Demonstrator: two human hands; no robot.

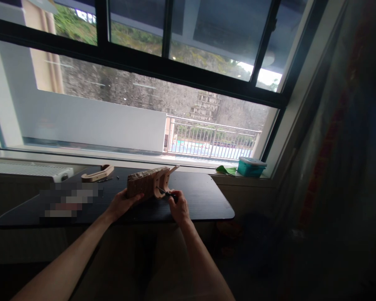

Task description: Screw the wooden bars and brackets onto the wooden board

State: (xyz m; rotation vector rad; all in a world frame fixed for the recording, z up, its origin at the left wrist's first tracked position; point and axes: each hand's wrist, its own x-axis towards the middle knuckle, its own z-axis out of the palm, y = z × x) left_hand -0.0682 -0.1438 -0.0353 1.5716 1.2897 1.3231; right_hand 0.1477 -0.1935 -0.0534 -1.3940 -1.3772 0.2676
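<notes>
My left hand [123, 205] grips the near left end of a brown block-like piece [142, 183] with a rough, woven-looking surface, tilted above the dark table. Pale wooden curved parts [158, 186] with small holes sit at its right end. In my right hand [179, 207] is a screwdriver [168, 193], its handle wrapped by my fingers. Its thin shaft points left, with the tip at or close to the nearer curved wooden part; exact contact is too small to tell. Another pale wooden curved piece [97, 174] lies at the table's back left.
The black table [200, 200] has rounded corners and stands by a window. Small dark bits [105, 180] lie near the loose wooden piece. A blurred-out patch [70, 200] covers something at left. A teal box [251, 167] and a green leaf-like item [226, 170] rest on the sill.
</notes>
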